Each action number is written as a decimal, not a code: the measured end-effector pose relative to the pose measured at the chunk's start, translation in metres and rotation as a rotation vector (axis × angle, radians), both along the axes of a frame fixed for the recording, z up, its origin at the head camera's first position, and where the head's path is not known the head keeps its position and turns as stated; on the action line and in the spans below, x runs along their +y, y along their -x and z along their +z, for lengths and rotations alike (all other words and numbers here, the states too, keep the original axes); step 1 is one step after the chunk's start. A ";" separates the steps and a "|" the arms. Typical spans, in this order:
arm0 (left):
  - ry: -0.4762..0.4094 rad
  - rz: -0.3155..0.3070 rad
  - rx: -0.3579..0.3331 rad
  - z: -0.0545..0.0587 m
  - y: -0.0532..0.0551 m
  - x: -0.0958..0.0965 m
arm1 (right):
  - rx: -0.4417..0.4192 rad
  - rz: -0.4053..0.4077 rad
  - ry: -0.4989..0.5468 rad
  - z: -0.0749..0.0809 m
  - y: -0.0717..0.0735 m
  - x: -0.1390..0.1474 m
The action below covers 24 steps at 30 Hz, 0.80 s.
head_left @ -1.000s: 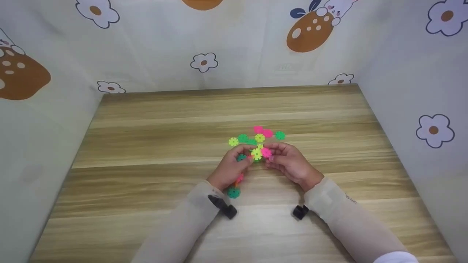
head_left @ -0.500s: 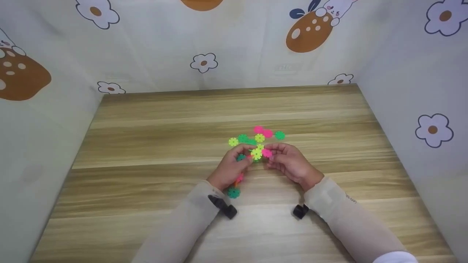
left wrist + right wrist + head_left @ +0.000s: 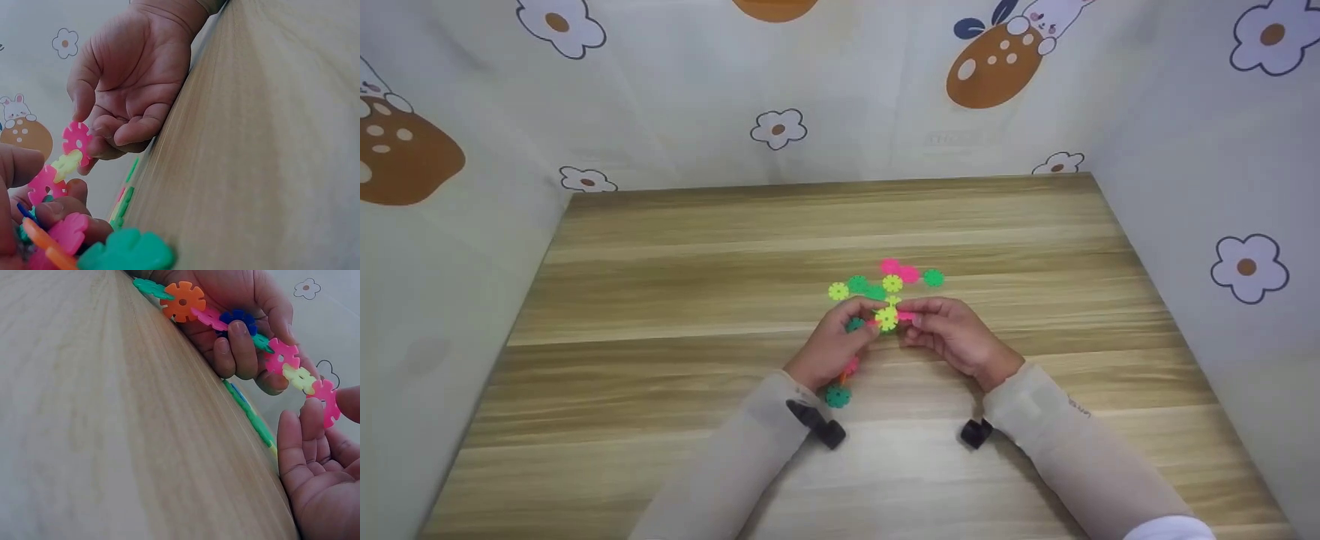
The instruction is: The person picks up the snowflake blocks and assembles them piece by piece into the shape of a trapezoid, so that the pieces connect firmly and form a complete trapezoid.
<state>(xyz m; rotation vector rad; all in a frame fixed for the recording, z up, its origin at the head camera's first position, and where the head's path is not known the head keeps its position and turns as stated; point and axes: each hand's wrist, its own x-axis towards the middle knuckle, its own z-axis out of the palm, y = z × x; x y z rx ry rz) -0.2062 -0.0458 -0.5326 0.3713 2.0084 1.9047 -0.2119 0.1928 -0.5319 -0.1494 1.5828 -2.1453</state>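
Note:
A chain of slotted plastic snowflake discs runs between the two hands. My left hand (image 3: 832, 341) pinches a pink disc (image 3: 281, 357), with its other fingers curled round the chain behind it. Between the hands a yellow disc (image 3: 886, 319) is joined to that pink one. On its other side sits a second pink disc (image 3: 323, 402), pinched by the thumb and fingers of my right hand (image 3: 960, 337). Past the left palm the chain carries on with green, blue (image 3: 239, 322), pink and orange (image 3: 183, 302) discs. A green disc (image 3: 838, 396) ends it near the left wrist.
Loose discs lie on the wooden table (image 3: 697, 412) just beyond the hands: green (image 3: 934, 277), pink (image 3: 890, 267), yellow (image 3: 838, 291) and others. A patterned cloth wall (image 3: 847, 90) stands at the back, with more walls at both sides.
The pink disc in the right fingers has turned from face-on to nearly edge-on beside the yellow disc. The right fingertips have shifted slightly left. The left hand has hardly moved.

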 end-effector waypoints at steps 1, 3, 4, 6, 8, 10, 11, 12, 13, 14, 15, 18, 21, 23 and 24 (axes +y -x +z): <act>0.003 0.000 0.001 0.000 0.000 0.000 | -0.004 -0.003 -0.002 0.000 0.000 0.000; 0.003 0.001 0.005 0.000 0.000 0.000 | -0.016 -0.013 -0.009 0.000 0.000 -0.001; 0.001 0.002 0.006 0.000 0.000 0.000 | -0.023 -0.017 -0.012 0.001 0.000 0.000; -0.004 0.004 0.005 0.000 0.000 0.000 | -0.037 -0.028 -0.019 0.001 0.000 0.000; -0.013 0.005 -0.003 0.000 0.000 0.000 | -0.046 -0.031 -0.026 0.002 0.000 0.000; -0.020 0.008 -0.012 0.000 0.000 0.000 | -0.048 -0.030 -0.032 0.002 0.000 0.000; -0.023 0.008 -0.016 0.000 0.000 0.000 | -0.046 -0.028 -0.036 0.003 0.000 0.000; -0.026 0.009 -0.019 0.000 0.000 0.000 | -0.045 -0.024 -0.040 0.003 0.000 0.000; -0.029 0.009 -0.023 0.001 0.000 0.000 | -0.043 -0.020 -0.043 0.003 0.000 0.000; -0.029 0.008 -0.022 0.001 -0.001 0.000 | -0.043 -0.016 -0.044 0.003 0.000 0.000; -0.030 0.006 -0.020 0.001 -0.001 0.000 | -0.043 -0.015 -0.047 0.003 0.000 0.000; -0.032 -0.004 -0.016 0.001 -0.001 0.000 | -0.044 -0.012 -0.055 0.003 0.000 -0.001; -0.025 -0.014 -0.013 0.002 -0.001 0.000 | -0.044 -0.017 -0.066 0.004 0.000 -0.002; -0.018 -0.017 -0.019 0.002 -0.001 0.000 | -0.041 -0.018 -0.075 0.005 0.000 -0.002; -0.015 -0.019 -0.023 0.002 0.000 0.000 | -0.037 -0.017 -0.081 0.005 0.000 -0.002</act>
